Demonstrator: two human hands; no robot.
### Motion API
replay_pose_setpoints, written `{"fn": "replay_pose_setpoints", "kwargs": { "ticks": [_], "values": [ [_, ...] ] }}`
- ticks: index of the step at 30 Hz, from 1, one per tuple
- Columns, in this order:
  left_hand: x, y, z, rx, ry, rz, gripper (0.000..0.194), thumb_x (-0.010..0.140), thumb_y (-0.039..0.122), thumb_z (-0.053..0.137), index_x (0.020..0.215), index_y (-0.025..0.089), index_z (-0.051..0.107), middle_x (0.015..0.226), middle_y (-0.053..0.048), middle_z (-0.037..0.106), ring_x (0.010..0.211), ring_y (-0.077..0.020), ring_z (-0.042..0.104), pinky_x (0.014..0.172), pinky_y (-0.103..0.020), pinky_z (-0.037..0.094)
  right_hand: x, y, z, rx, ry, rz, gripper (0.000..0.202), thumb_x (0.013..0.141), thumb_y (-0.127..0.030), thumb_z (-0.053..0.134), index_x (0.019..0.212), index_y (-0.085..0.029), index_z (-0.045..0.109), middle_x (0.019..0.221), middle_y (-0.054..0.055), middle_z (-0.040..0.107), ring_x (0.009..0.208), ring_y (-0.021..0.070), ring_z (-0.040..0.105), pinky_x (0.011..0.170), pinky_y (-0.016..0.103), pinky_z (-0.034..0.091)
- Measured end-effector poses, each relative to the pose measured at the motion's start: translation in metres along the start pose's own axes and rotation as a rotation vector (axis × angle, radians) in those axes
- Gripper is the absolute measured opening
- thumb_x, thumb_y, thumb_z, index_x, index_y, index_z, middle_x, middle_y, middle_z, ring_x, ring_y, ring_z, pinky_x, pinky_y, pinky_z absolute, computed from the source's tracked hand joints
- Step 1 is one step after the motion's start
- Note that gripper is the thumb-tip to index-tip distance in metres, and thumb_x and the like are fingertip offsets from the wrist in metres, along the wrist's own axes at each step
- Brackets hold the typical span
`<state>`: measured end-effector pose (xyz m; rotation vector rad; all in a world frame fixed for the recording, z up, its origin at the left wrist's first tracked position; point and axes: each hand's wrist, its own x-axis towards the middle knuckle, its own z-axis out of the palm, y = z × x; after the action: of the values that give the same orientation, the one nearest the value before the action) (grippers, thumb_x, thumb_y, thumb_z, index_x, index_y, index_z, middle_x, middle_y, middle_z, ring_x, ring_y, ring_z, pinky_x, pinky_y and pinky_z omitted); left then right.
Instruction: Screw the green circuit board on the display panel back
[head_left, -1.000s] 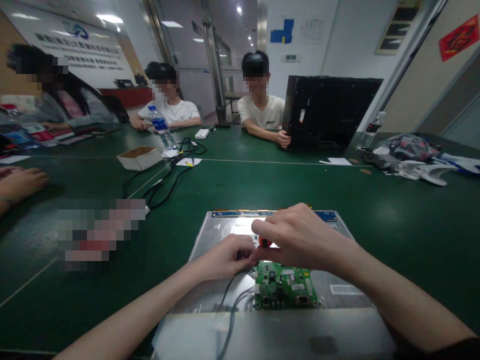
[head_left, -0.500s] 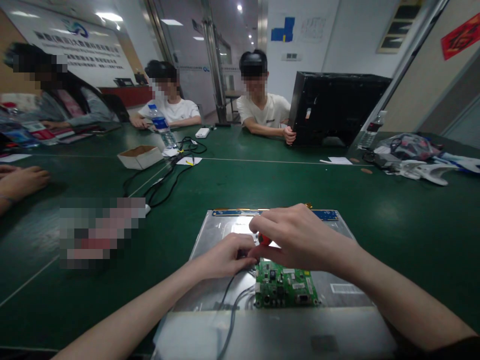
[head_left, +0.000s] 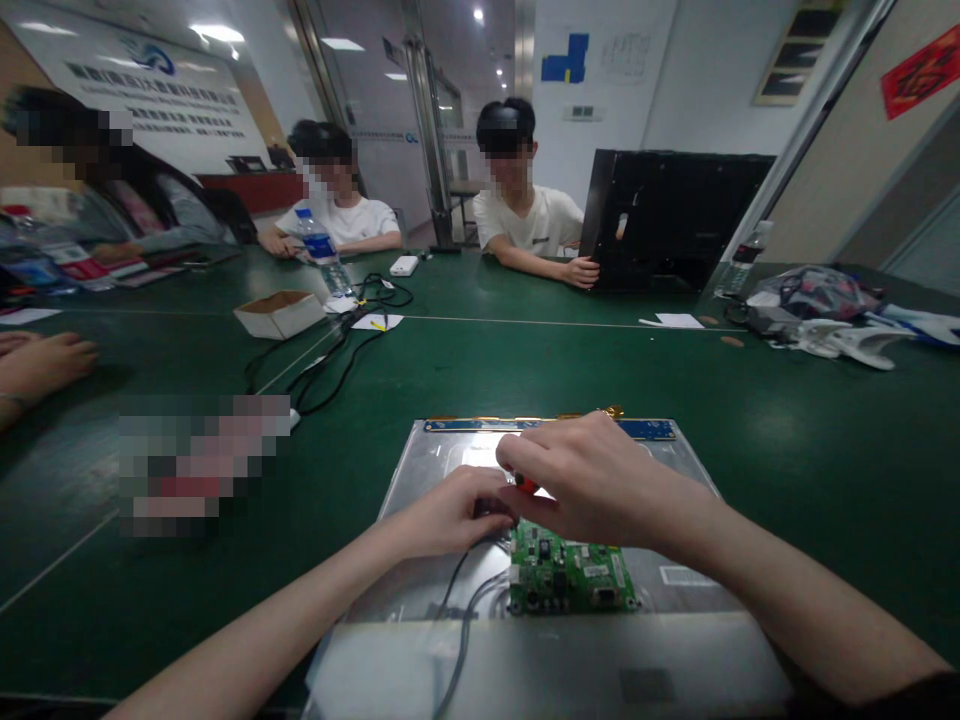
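A metal display panel [head_left: 405, 480] lies in front of me, with a green circuit board [head_left: 570, 575] on it and a blue strip board [head_left: 651, 430] along its far edge. My right hand [head_left: 592, 480] is closed round a small red-and-black tool handle [head_left: 527, 484] above the board's upper left corner. Its tip is hidden by the fingers. My left hand [head_left: 457, 512] rests at that same corner, its fingers pressed together; what they pinch, if anything, is hidden. Grey cables [head_left: 466, 635] run from the board's left side toward me.
On the green table [head_left: 787, 450] are an open carton [head_left: 279, 318], black cables [head_left: 352, 350] and a bottle [head_left: 322, 250]. Across it a person [head_left: 529, 220] holds a large black monitor [head_left: 675, 220]. Another person's hand [head_left: 49, 368] lies at the left.
The black monitor across the table has turned slightly with the person's hand on it. My right hand has shifted and turned a little; my left hand has hardly moved.
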<state>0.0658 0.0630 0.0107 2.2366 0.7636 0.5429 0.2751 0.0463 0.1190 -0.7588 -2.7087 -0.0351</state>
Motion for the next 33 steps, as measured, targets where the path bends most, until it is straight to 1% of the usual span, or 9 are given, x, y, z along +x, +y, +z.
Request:
{"fn": "replay_pose_setpoints", "kwargs": {
  "ticks": [5, 11, 14, 18, 20, 24, 27, 30, 33],
  "values": [
    [0.001, 0.003, -0.001, 0.004, -0.028, 0.019, 0.008, 0.083, 0.015, 0.056, 0.083, 0.014, 0.064, 0.080, -0.002, 0.064, 0.074, -0.0162, 0.057, 0.066, -0.024, 0.043, -0.003, 0.000, -0.009, 0.108, -0.064, -0.037, 0.007, 0.084, -0.018, 0.049, 0.091, -0.018, 0.051, 0.085, 0.003, 0.062, 0.066, 0.0114, 0.047, 0.053, 0.027, 0.024],
    [0.002, 0.005, -0.002, 0.004, -0.046, -0.019, 0.010, 0.084, 0.018, 0.057, 0.076, 0.014, 0.061, 0.072, -0.001, 0.061, 0.067, -0.0145, 0.055, 0.061, -0.024, 0.041, -0.002, -0.001, -0.006, -0.037, -0.063, 0.094, 0.022, 0.090, -0.042, 0.051, 0.087, -0.020, 0.056, 0.068, 0.001, 0.061, 0.054, 0.0114, 0.044, 0.050, 0.028, 0.014],
    [0.001, 0.006, -0.002, -0.003, -0.026, -0.015, 0.004, 0.082, 0.016, 0.058, 0.081, 0.014, 0.062, 0.080, -0.003, 0.064, 0.073, -0.0160, 0.057, 0.066, -0.025, 0.043, -0.001, -0.002, -0.005, -0.039, -0.065, 0.093, 0.019, 0.094, -0.033, 0.045, 0.085, -0.020, 0.056, 0.067, 0.001, 0.062, 0.053, 0.0112, 0.044, 0.049, 0.028, 0.014],
    [0.002, 0.006, -0.002, -0.014, -0.052, -0.003, 0.007, 0.080, 0.012, 0.056, 0.081, 0.015, 0.062, 0.079, -0.002, 0.063, 0.071, -0.0149, 0.056, 0.065, -0.024, 0.042, -0.002, -0.002, -0.011, 0.070, -0.070, 0.062, 0.010, 0.082, -0.022, 0.053, 0.092, -0.018, 0.053, 0.081, 0.001, 0.065, 0.060, 0.0108, 0.049, 0.050, 0.026, 0.019],
    [0.002, 0.006, -0.002, -0.030, -0.056, -0.002, 0.008, 0.078, 0.010, 0.055, 0.078, 0.015, 0.061, 0.074, 0.000, 0.061, 0.068, -0.0136, 0.055, 0.062, -0.023, 0.041, -0.003, -0.001, -0.013, 0.091, -0.081, 0.056, 0.013, 0.080, -0.023, 0.056, 0.092, -0.018, 0.052, 0.082, 0.002, 0.065, 0.062, 0.0110, 0.050, 0.050, 0.026, 0.020],
    [0.002, 0.006, -0.002, -0.007, -0.053, -0.005, 0.008, 0.080, 0.013, 0.054, 0.074, 0.015, 0.058, 0.069, 0.001, 0.058, 0.065, -0.0133, 0.053, 0.059, -0.022, 0.038, -0.003, 0.000, -0.012, 0.045, -0.096, 0.100, 0.020, 0.087, -0.040, 0.055, 0.087, -0.020, 0.053, 0.072, 0.001, 0.065, 0.058, 0.0118, 0.050, 0.050, 0.027, 0.018],
    [0.002, 0.006, -0.003, 0.005, -0.036, 0.006, 0.004, 0.081, 0.015, 0.057, 0.080, 0.015, 0.061, 0.076, -0.001, 0.062, 0.071, -0.0154, 0.056, 0.064, -0.024, 0.041, -0.002, -0.001, -0.012, 0.028, -0.110, 0.111, 0.015, 0.091, -0.034, 0.050, 0.086, -0.020, 0.053, 0.070, 0.000, 0.065, 0.056, 0.0114, 0.049, 0.050, 0.027, 0.018],
    [0.002, 0.007, -0.004, 0.004, -0.049, 0.009, 0.005, 0.079, 0.013, 0.058, 0.080, 0.015, 0.062, 0.079, -0.001, 0.064, 0.074, -0.0160, 0.057, 0.066, -0.025, 0.042, -0.002, -0.002, -0.014, 0.074, -0.104, 0.059, 0.009, 0.086, -0.026, 0.052, 0.091, -0.019, 0.051, 0.079, 0.002, 0.066, 0.059, 0.0113, 0.050, 0.050, 0.026, 0.019],
    [0.003, 0.006, -0.003, -0.009, -0.075, -0.003, 0.007, 0.080, 0.013, 0.056, 0.075, 0.015, 0.061, 0.075, -0.001, 0.063, 0.071, -0.0159, 0.056, 0.065, -0.025, 0.042, -0.002, -0.002, -0.015, 0.083, -0.088, 0.052, 0.017, 0.084, -0.033, 0.056, 0.093, -0.019, 0.051, 0.082, 0.003, 0.066, 0.063, 0.0127, 0.052, 0.049, 0.026, 0.020]
  ]
}}
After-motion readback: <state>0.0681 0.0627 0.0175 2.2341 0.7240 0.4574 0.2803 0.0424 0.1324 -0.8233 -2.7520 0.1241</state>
